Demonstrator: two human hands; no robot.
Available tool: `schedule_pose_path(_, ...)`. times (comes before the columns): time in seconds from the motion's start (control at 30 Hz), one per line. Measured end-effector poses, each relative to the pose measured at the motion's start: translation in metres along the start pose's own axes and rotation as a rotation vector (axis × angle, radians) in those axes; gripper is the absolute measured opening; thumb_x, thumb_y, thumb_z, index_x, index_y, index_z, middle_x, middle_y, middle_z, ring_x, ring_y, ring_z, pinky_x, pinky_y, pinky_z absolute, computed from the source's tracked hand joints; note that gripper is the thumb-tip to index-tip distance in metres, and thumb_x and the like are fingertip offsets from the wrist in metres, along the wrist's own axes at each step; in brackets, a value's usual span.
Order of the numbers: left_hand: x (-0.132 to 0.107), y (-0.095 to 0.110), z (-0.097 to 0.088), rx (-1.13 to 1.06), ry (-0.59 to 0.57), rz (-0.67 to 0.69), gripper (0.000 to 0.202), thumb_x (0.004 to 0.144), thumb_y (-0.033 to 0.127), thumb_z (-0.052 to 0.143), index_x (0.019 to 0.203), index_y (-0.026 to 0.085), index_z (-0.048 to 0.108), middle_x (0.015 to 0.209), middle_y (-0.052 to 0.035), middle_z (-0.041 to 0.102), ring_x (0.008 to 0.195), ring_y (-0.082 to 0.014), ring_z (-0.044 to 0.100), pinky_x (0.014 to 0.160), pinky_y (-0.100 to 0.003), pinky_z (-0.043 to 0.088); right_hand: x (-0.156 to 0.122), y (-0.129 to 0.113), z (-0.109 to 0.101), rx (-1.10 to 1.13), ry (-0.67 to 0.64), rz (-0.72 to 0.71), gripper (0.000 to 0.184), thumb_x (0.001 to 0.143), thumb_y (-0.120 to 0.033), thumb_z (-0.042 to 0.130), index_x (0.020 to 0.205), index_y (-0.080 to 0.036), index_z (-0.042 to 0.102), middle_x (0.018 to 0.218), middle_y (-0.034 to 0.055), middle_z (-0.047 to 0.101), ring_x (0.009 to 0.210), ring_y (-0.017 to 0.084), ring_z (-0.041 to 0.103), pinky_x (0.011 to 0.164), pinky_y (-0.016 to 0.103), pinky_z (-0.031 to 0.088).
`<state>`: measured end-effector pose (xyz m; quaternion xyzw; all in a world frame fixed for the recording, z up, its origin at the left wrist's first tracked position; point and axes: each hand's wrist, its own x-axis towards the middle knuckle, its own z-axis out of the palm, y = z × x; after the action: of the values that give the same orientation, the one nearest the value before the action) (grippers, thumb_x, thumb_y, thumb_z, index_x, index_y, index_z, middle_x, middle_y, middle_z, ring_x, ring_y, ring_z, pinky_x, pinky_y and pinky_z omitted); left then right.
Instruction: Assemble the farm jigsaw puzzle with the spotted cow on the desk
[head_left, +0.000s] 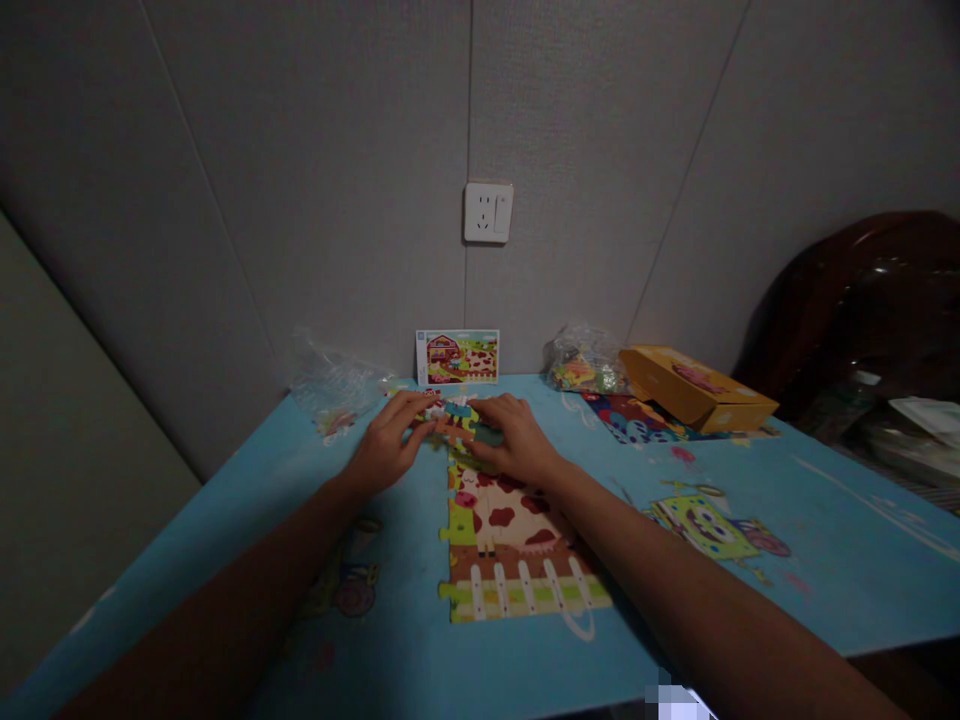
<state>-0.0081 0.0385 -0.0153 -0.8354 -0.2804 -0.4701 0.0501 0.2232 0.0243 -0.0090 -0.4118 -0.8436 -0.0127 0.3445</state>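
Observation:
A partly joined jigsaw puzzle [510,520] lies on the table, showing a spotted cow above a white fence. Beyond its upper edge, my left hand [390,440] grips the left side of a small cluster of puzzle pieces [454,425], thumb below and fingers above. My right hand [517,435] holds the cluster's right side in the same way, partly covering the cow's upper body. The cluster has brown, teal and pink parts; its outer ends are hidden under my fingers. Just behind it, a picture card [459,358] of the farm scene leans upright against the wall.
A crumpled clear bag [334,375] with some pieces by it lies at back left. Another bag of puzzle pieces [585,360] and an open yellow box [697,385] sit at back right. The blue tablecloth [825,540] has printed cartoon figures. A wall socket [488,212] is above.

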Motion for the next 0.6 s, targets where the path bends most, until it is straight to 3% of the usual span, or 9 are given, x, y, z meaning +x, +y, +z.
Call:
schedule_pose_path(0.17, -0.0015, -0.0072, 0.0011, 0.017, 0.003, 0.037, 0.019, 0.094, 0.021, 0.055, 0.110, 0.017, 0.065, 0.104, -0.0091, 0.063, 0.101, -0.0199, 0.062, 0.091, -0.036, 0.053, -0.0001, 0.0008, -0.0014, 0.033, -0.019, -0.004, 0.050, 0.085, -0.036, 0.065, 0.129, -0.013, 0.057, 0.107, 0.0116, 0.066, 0.097, 0.025, 0.053, 0.088, 0.039, 0.038)
schedule_pose_path(0.4, 0.0008, -0.0075, -0.0004, 0.021, -0.011, 0.081, 0.013, 0.091, 0.021, 0.060, 0.101, 0.018, 0.068, 0.100, -0.0083, 0.063, 0.099, -0.0199, 0.060, 0.088, -0.037, 0.053, -0.0005, 0.0031, -0.0001, 0.042, -0.050, 0.010, 0.050, 0.085, -0.033, 0.065, 0.130, -0.013, 0.056, 0.106, 0.0116, 0.065, 0.098, 0.025, 0.052, 0.089, 0.041, 0.038)
schedule_pose_path(0.6, 0.0040, -0.0038, -0.0052, 0.172, 0.009, 0.099, 0.009, 0.087, 0.026, 0.067, 0.092, 0.021, 0.071, 0.113, -0.0090, 0.061, 0.112, -0.0249, 0.053, 0.097, -0.046, 0.047, 0.0002, 0.0036, 0.0009, 0.000, -0.048, 0.016, 0.047, 0.085, -0.039, 0.067, 0.125, -0.016, 0.059, 0.111, 0.0106, 0.065, 0.100, 0.025, 0.051, 0.088, 0.040, 0.037)
